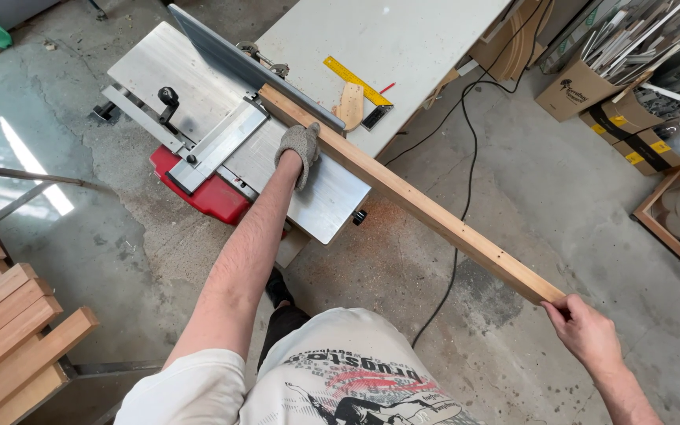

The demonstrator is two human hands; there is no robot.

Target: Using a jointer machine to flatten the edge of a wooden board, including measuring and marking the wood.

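A long wooden board (426,211) lies edge-up along the grey fence (230,53) of a jointer with a silver metal table (324,197) and a red base (212,197). My left hand (301,149), in a grey knit glove, presses down on the board over the table. My bare right hand (584,327) grips the board's near end, which hangs out over the floor.
A white table (371,39) behind the machine carries a yellow square (356,83) and a small wooden piece (349,106). A black cable (466,157) runs across the concrete floor. Stacked timber (1,330) lies at the left. Cardboard boxes of strips (623,71) stand at the right.
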